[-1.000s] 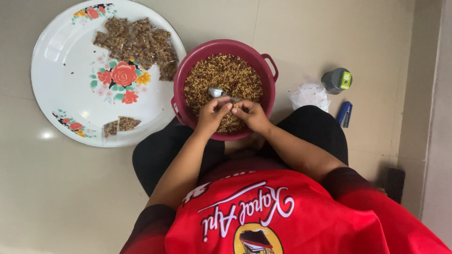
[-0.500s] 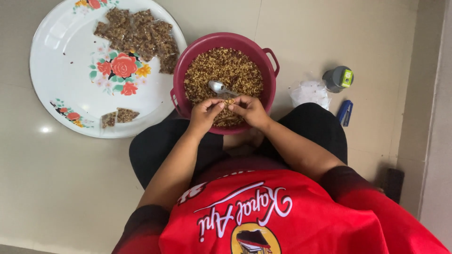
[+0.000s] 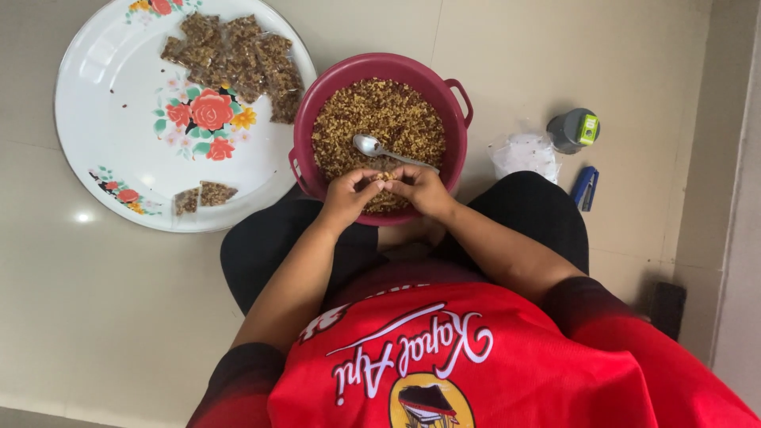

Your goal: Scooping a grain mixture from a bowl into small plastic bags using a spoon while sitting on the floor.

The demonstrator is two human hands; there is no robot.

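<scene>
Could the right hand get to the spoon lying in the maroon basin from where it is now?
Probably yes. The right hand sits over the near rim of the maroon basin, and the spoon lies uncovered on the brown mix just beyond its fingers. Both hands are pinching something small between them, which it might first have to release.

One bowl (image 3: 452, 87) and one spoon (image 3: 369, 145) lie just beyond the hands; left, one tray (image 3: 119, 158); right, one stapler (image 3: 584, 188), one bag stack (image 3: 521, 155).
</scene>
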